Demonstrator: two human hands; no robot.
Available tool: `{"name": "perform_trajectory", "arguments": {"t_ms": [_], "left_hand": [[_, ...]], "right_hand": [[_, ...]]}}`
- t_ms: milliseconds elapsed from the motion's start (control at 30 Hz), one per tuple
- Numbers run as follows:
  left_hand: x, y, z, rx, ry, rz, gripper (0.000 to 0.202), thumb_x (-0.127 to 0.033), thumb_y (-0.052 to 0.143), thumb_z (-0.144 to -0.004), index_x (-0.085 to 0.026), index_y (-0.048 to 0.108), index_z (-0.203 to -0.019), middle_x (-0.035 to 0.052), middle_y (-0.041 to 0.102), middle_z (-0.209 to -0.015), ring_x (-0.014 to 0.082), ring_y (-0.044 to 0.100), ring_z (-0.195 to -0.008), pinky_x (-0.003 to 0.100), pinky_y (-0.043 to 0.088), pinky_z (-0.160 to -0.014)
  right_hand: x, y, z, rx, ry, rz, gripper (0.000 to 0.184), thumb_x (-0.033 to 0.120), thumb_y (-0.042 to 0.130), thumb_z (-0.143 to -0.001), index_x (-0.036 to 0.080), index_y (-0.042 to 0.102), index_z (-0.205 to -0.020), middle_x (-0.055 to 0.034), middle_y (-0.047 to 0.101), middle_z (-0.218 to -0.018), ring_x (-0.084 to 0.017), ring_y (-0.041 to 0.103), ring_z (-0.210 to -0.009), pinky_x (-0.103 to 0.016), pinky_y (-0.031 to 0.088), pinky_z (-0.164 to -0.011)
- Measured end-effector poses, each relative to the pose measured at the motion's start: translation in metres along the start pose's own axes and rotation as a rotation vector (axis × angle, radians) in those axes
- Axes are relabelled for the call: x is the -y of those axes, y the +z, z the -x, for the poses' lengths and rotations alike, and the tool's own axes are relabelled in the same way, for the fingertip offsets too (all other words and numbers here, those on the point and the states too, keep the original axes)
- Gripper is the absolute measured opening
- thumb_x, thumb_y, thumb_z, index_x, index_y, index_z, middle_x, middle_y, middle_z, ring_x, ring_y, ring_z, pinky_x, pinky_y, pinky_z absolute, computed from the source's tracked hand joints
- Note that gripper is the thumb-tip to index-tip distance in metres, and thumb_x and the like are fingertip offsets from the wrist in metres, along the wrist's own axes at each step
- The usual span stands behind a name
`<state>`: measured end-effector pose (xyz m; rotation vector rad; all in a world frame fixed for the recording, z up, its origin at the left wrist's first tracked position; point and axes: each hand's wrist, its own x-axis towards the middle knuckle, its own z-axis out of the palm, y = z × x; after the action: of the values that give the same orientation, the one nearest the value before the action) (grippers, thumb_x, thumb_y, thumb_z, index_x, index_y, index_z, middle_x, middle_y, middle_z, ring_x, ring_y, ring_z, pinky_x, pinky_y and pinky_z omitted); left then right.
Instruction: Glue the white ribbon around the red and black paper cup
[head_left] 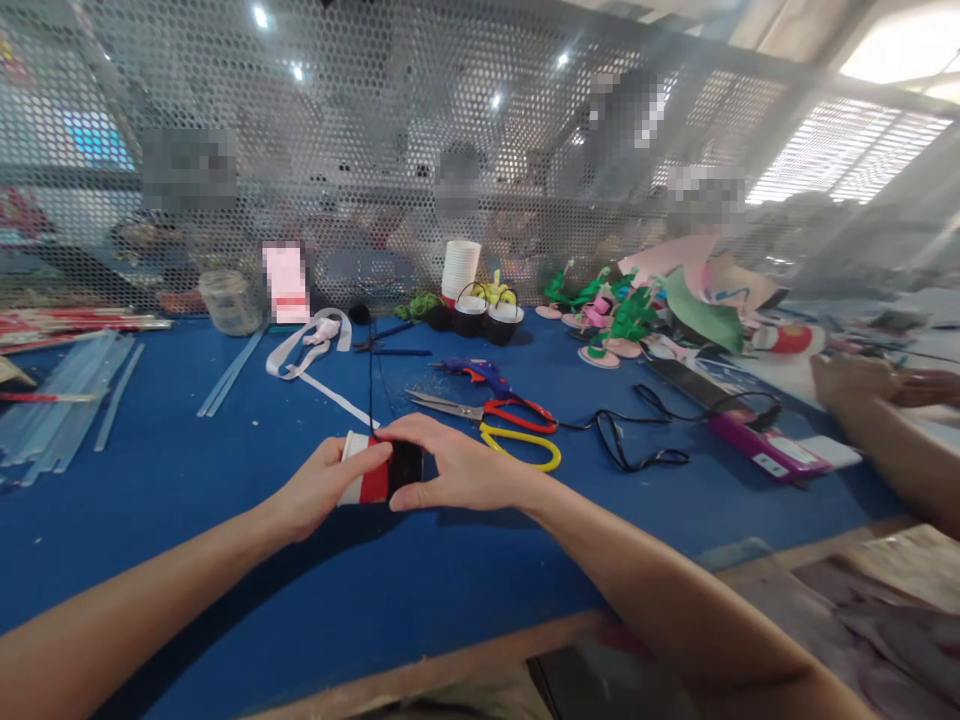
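A paper cup (373, 483), white with a red band, lies on its side between my hands just above the blue table. Black yarn covers the end toward the right, and a strand of black yarn (371, 385) runs up from it across the table. My left hand (322, 482) grips the cup's white end, its thumb over the red band. The fingers and thumb of my right hand (450, 465) are curled round the black end. Just beyond lie scissors (480, 412) with one red and one yellow handle, and a blue glue gun (480, 375).
White ribbon (289, 360), a jar (229, 303) and glue sticks (75, 390) lie left. Behind stand stacked paper cups (460, 268) and two black-wrapped cups (487, 318). Green leafy crafts (630, 315) and a purple power strip (765, 445) are right, near another person's hand (855, 385).
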<state>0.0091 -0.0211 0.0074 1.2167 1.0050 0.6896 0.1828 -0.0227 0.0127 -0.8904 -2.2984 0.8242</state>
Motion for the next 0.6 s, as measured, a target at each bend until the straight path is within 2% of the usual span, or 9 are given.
{"name": "perform_trajectory", "arguments": {"t_ms": [200,300,367,467,600], "left_hand": [[0.001,0.002,0.000,-0.080,0.049,-0.163,0.030,-0.040,0.053,-0.063,-0.012,0.050,-0.056,-0.0067,0.041,-0.044,0.0045,0.031,-0.041,0.018,0.022,-0.040],[0.001,0.003,-0.001,-0.095,0.044,-0.212,0.031,-0.042,0.052,-0.063,-0.012,0.048,-0.054,-0.0067,0.039,-0.043,0.0048,0.030,-0.041,0.018,0.022,-0.040],[0.002,0.002,-0.002,-0.108,0.053,-0.247,0.033,-0.043,0.049,-0.065,-0.013,0.045,-0.052,-0.0067,0.036,-0.043,0.0049,0.028,-0.041,0.018,0.020,-0.040],[0.001,0.001,-0.002,-0.132,0.098,-0.319,0.035,-0.043,0.047,-0.066,-0.015,0.039,-0.048,-0.0069,0.032,-0.043,0.0052,0.025,-0.041,0.019,0.018,-0.040],[-0.004,0.002,0.001,-0.127,0.127,-0.402,0.034,-0.042,0.043,-0.068,-0.016,0.037,-0.048,-0.0062,0.030,-0.045,0.0063,0.025,-0.043,0.020,0.019,-0.042]], "right_hand": [[0.007,0.007,-0.001,-0.047,-0.067,-0.004,0.055,0.035,0.063,-0.061,0.016,0.046,-0.110,-0.0109,0.042,-0.118,-0.017,0.036,-0.111,-0.032,0.029,-0.093],[0.007,0.000,-0.003,-0.137,-0.061,0.021,0.036,0.031,0.057,-0.068,0.014,0.054,-0.099,-0.0097,0.051,-0.109,-0.015,0.046,-0.102,-0.027,0.036,-0.087],[-0.001,-0.014,-0.006,-0.269,0.080,0.114,0.024,0.030,0.047,-0.076,0.014,0.057,-0.090,-0.0070,0.059,-0.095,-0.013,0.053,-0.088,-0.024,0.041,-0.077],[-0.026,-0.044,-0.012,-0.435,0.494,0.454,0.024,0.028,0.037,-0.080,0.016,0.057,-0.087,-0.0042,0.061,-0.087,-0.014,0.056,-0.080,-0.025,0.040,-0.073],[-0.071,-0.074,-0.020,-0.369,0.721,0.529,0.018,0.024,0.051,-0.074,0.010,0.058,-0.082,-0.0124,0.059,-0.085,-0.022,0.055,-0.084,-0.030,0.041,-0.072]]}}
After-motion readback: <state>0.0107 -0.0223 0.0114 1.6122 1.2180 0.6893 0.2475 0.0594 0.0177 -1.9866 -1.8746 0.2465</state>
